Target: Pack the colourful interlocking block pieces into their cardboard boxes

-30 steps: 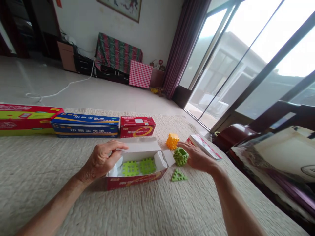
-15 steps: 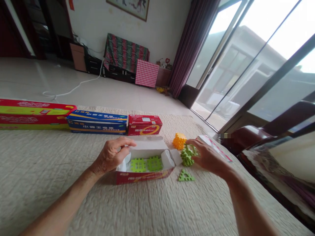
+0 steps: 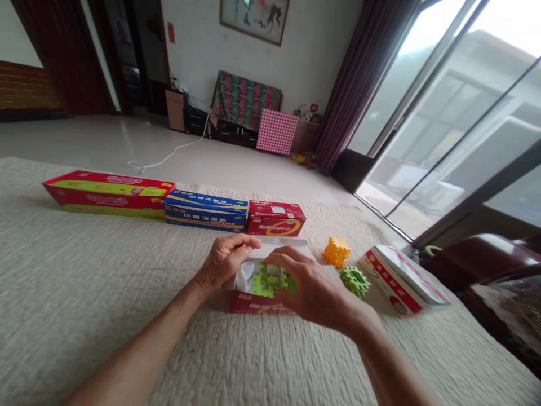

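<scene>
An open red cardboard box with a white inside sits in front of me on the quilted cover. My left hand is closed at its back left corner, thumb and fingers pinching the edge. Over the opening, my right hand grips a green notched interlocking block piece, partly hidden by its fingers. More green pieces lie in the box beneath. Right of the box are a stack of green notched pieces and an orange notched block.
A long red and lime box, a blue box and a closed red box form a row behind. At right, a white and red box lies near dark furniture.
My right hand has moved left from the green pieces to above the box, carrying a green piece. My left hand stays at the box corner. The view has turned slightly left.
</scene>
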The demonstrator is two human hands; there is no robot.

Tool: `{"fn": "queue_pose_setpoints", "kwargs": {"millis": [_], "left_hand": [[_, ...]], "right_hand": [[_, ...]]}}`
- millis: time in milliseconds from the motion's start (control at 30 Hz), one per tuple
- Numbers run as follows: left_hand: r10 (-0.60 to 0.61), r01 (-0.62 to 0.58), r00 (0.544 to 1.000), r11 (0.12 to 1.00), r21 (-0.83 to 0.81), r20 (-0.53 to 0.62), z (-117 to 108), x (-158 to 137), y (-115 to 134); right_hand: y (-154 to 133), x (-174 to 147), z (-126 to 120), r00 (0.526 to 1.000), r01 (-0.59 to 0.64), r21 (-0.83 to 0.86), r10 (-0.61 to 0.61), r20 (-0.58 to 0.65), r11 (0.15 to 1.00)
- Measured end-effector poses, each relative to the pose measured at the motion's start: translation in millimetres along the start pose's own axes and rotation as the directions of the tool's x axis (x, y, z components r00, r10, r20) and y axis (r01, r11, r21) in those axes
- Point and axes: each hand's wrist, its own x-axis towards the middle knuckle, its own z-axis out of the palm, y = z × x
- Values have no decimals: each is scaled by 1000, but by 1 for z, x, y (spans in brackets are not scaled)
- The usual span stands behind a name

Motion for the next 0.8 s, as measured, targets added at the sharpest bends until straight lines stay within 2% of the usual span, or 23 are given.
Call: {"fn": "queue_pose_setpoints", "kwargs": {"millis": [200, 467, 533, 633, 700, 800], "left_hand": [[2, -2, 1000, 1000, 16, 1, 0, -1, 0], [-6, 5, 1000, 999, 50, 7, 0, -2, 5], [-8, 8, 1000, 998, 60, 7, -1, -1, 5], [-21, 20, 1000, 997, 75, 12, -1, -1, 4], [-25, 24, 1000, 996, 83, 17, -1, -1, 4], [-20, 18, 1000, 996, 91, 13, -2, -2, 3]], "right_hand": [[0, -4, 3, 998, -31, -11, 31, -51, 999], [11, -17, -4, 992, -124, -42, 123, -30, 991], [22, -22, -8, 987, -151, -69, 148, -57, 986], [46, -33, -25, 966, -218, -130, 195, -169, 967], [65, -45, -40, 938, -300, -198, 250, -240, 933], [92, -68, -58, 903, -416, -308, 349, -249, 856]]}}
